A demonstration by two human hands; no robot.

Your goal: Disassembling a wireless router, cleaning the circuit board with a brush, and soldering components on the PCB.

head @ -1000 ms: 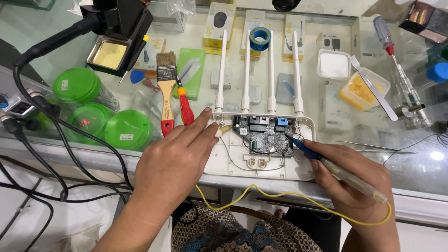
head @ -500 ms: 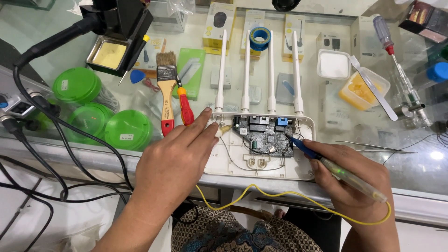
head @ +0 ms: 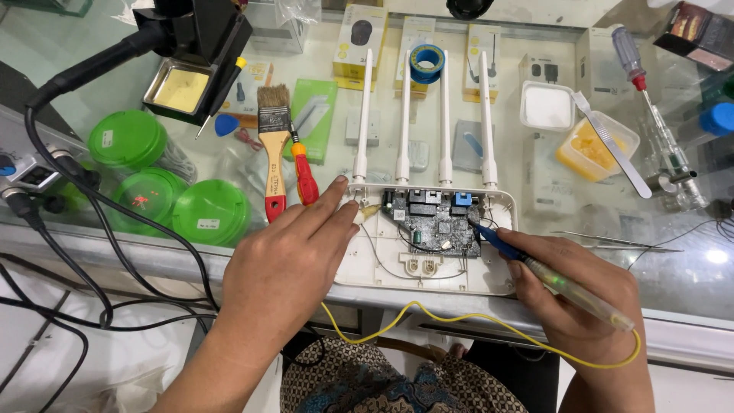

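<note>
The right hand (head: 581, 298) is gripping a slim, see-through pen-shaped tool (head: 558, 283) the way you'd hold a pencil, fingers wrapped round its barrel, and its blue tip is sitting right at the edge of the circuit board (head: 440, 226). A thin yellow wire (head: 428, 315) is trailing from the back of that tool, looping down below the table edge and across under the left hand (head: 287, 264). That left hand is lying palm-down on the left end of the open router (head: 428, 237), fingers stretched forward and close together, fingertips pressing on the white plastic shell near its top left corner.

The router itself is lying flat on the glass table (head: 688, 260), right at the front edge between the two hands. Its lid is off, the dark, speckled board is showing inside a smooth white tray, and four straight white antennas (head: 404, 130) are pointing away from the person.

Moving outward: just left of the hand, a paintbrush (head: 274, 145) with a pale wooden handle and red tip is lying beside a small red-and-yellow screwdriver (head: 303, 172). Further left, three round green lids (head: 210, 212) are clustered together. Up top, a black soldering stand (head: 195, 46) is holding a yellow sponge tray. A blue tape roll (head: 427, 63) is sitting behind the antennas. To the right, a yellow plastic tub (head: 592, 145) has metal tweezers (head: 612, 153) resting across it.
</note>
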